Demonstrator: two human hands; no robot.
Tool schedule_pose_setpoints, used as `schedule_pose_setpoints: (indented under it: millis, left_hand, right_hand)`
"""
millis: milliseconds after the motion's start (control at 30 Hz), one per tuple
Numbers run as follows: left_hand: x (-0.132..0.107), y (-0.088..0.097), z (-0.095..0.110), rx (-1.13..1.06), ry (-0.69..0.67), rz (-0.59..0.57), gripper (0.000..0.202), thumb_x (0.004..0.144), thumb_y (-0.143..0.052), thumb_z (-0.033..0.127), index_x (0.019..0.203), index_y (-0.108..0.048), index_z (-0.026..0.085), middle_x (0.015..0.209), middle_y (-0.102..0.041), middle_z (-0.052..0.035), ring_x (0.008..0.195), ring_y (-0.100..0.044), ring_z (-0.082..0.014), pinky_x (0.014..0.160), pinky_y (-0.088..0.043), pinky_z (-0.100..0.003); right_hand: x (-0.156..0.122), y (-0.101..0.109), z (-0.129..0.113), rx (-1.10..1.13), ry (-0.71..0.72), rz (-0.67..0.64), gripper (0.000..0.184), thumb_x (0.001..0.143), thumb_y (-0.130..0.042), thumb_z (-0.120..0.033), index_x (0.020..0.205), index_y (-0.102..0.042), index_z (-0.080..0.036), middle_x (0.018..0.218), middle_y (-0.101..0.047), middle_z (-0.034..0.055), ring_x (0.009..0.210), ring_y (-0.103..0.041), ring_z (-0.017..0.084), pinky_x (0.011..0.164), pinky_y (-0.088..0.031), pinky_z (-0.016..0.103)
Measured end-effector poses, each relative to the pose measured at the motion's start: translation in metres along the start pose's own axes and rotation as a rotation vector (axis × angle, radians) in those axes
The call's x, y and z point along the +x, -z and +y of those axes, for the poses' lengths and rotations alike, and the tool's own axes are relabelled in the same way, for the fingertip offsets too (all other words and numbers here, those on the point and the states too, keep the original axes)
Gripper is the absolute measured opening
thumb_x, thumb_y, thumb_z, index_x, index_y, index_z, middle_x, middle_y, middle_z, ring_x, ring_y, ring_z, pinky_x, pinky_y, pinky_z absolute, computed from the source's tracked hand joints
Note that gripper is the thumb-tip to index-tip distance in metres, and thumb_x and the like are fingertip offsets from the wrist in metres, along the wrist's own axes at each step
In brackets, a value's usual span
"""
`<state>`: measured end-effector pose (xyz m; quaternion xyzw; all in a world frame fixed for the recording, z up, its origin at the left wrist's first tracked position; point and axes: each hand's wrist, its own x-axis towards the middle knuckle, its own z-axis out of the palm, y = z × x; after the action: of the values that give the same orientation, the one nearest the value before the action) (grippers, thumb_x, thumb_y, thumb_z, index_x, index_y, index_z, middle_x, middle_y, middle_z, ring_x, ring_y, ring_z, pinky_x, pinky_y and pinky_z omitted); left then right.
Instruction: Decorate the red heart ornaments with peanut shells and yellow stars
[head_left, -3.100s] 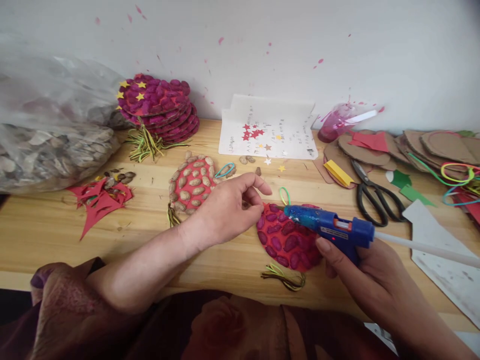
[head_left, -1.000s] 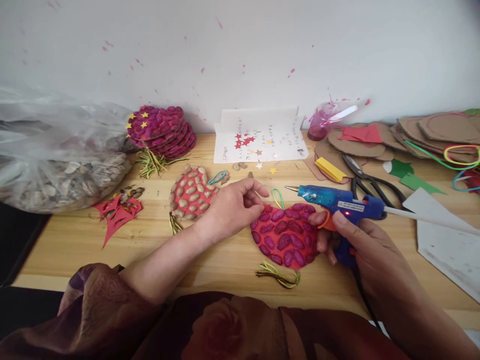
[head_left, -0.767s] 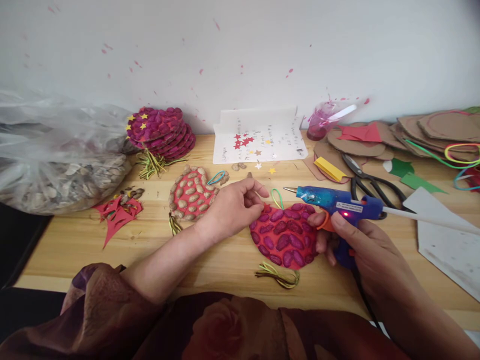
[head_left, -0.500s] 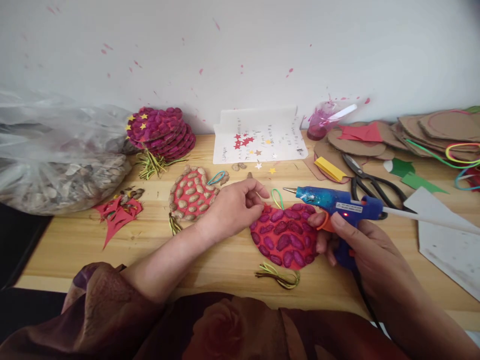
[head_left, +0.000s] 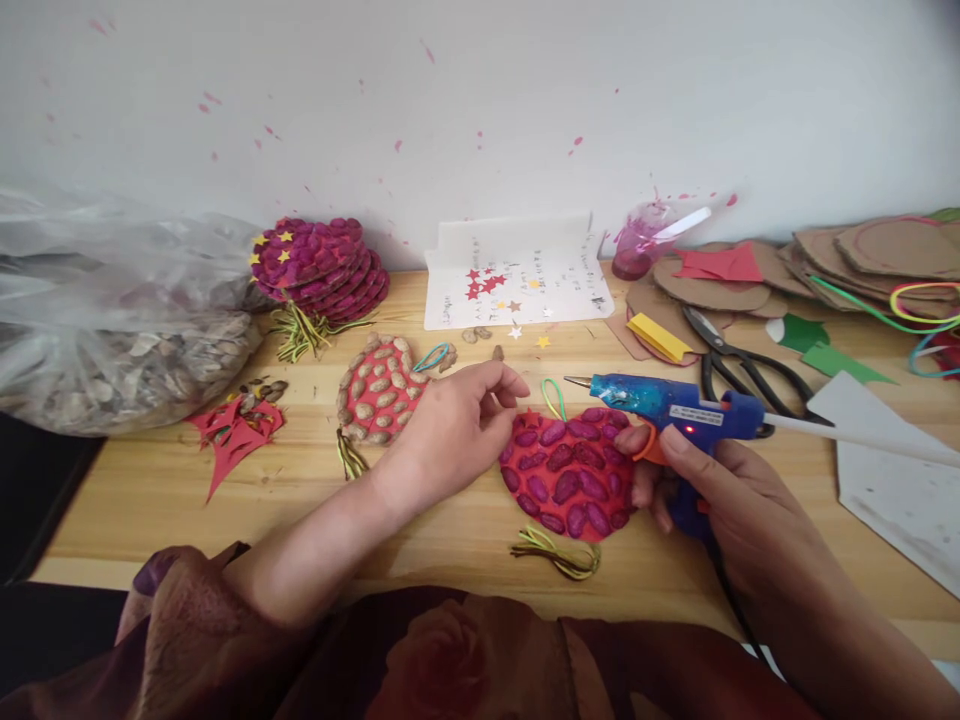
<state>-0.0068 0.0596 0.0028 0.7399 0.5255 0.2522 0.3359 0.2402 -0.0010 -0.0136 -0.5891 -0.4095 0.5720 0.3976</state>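
purple-red plaque [head_left: 566,475]: on the desk [head_left: 442,540], four o'clock from the left hand [head_left: 461,425], nine from the right hand [head_left: 731,490].
left hand: loosely curled, thumb and forefinger parted, by the plaque's ten o'clock edge.
right hand: wrapped round a blue glue gun [head_left: 679,400], nozzle toward nine.
desk: pale wood, scissors [head_left: 721,346] at twelve from the right hand.
wall [head_left: 337,100]: white, pink-spattered.

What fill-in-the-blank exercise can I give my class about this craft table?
1. The right hand holds a blue ____.
2. The small light on this tool glows ____.
3. The scissors have ____ handles.
4. The bulging plastic bag is on the ____ side of the picture.

Missing words: glue gun; red; black; left.
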Motion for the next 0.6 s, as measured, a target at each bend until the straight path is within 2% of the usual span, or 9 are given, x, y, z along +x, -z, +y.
schedule_pose_setpoints:
  millis: [100,167,233,333,600]
  left_hand:
    - [-0.016,0.000,-0.003,0.179,-0.221,0.115,0.019,0.089,-0.053,0.006,0.098,-0.064,0.019,0.090,-0.070,-0.0019,0.084,-0.061,-0.0160,0.080,-0.051,-0.030]
    - [-0.025,-0.002,-0.008,0.275,-0.405,0.078,0.024,0.090,-0.049,0.001,0.100,-0.062,0.019,0.106,-0.072,-0.0042,0.094,-0.059,-0.0180,0.088,-0.050,-0.034]
    - [-0.031,-0.004,-0.014,0.351,-0.516,0.020,0.024,0.092,-0.049,0.001,0.104,-0.060,0.019,0.125,-0.069,-0.0052,0.102,-0.056,-0.0194,0.095,-0.050,-0.035]
    - [-0.034,-0.005,-0.018,0.418,-0.562,-0.015,0.023,0.094,-0.050,0.003,0.110,-0.058,0.018,0.137,-0.064,-0.0045,0.109,-0.053,-0.0205,0.101,-0.049,-0.035]
    - [-0.034,-0.008,-0.021,0.473,-0.572,-0.047,0.016,0.098,-0.050,0.008,0.106,-0.059,0.018,0.137,-0.064,-0.0041,0.114,-0.054,-0.0223,0.101,-0.051,-0.039]
  right_hand:
    - [0.000,-0.002,-0.002,0.014,-0.006,0.012,0.038,0.090,-0.064,-0.055,0.075,-0.067,-0.020,0.059,-0.069,0.0018,0.046,-0.052,0.012,0.047,-0.038,0.024]
    - [0.000,-0.002,-0.002,0.012,-0.001,0.010,0.038,0.088,-0.065,-0.057,0.076,-0.067,-0.020,0.059,-0.069,0.0018,0.046,-0.051,0.012,0.046,-0.038,0.025]
    - [0.001,-0.002,-0.002,0.006,0.004,0.000,0.037,0.088,-0.064,-0.057,0.082,-0.068,-0.020,0.060,-0.069,0.0013,0.046,-0.052,0.012,0.047,-0.039,0.025]
    - [0.001,-0.001,-0.002,-0.001,0.003,0.001,0.037,0.089,-0.064,-0.057,0.084,-0.068,-0.020,0.060,-0.069,0.0011,0.046,-0.052,0.012,0.048,-0.039,0.024]
    - [0.000,-0.001,-0.001,0.001,0.008,0.010,0.036,0.090,-0.064,-0.056,0.086,-0.068,-0.020,0.061,-0.069,0.0019,0.047,-0.053,0.013,0.048,-0.039,0.025]
